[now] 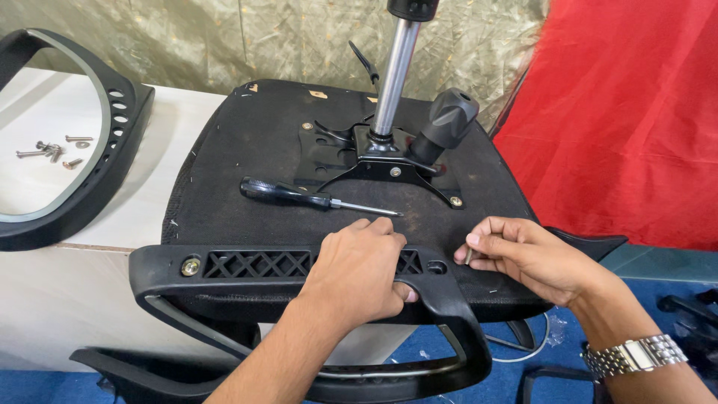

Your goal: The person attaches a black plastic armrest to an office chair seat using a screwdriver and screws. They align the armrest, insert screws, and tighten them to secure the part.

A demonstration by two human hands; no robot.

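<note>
The upturned chair seat [247, 142] lies on the white desk [67, 277], underside up, with its mechanism plate [374, 161] and chrome gas column [395, 75] standing upright at the centre.

The black plastic armrest [254, 273] sits across the near edge of the seat. One bolt head [191, 265] is seated at its left end; the hole [437, 266] at its right end is empty.

The left hand [359, 273] rests on the armrest bracket, its grip clenched around the bar with the thumb tucked beneath. The right hand [523, 254] pinches a small bolt [469, 256] between thumb and forefinger, just beside the empty hole.

Handling, as judged: the armrest is stiff moulded plastic, light, best taken at the ribbed bracket. The bolt is small, smooth and easily dropped; take it by the head. The seat underside is fabric-covered and yields little.

A black-handled screwdriver [299, 196] lies on the seat, just beyond the left hand. A second armrest [90, 150] lies on the desk at left, ringing loose bolts [54, 151].

Two small tan tags [318, 94], possibly labels, sit near the far seat edge; too small to tell. A red cloth [628, 112] hangs at right.
</note>
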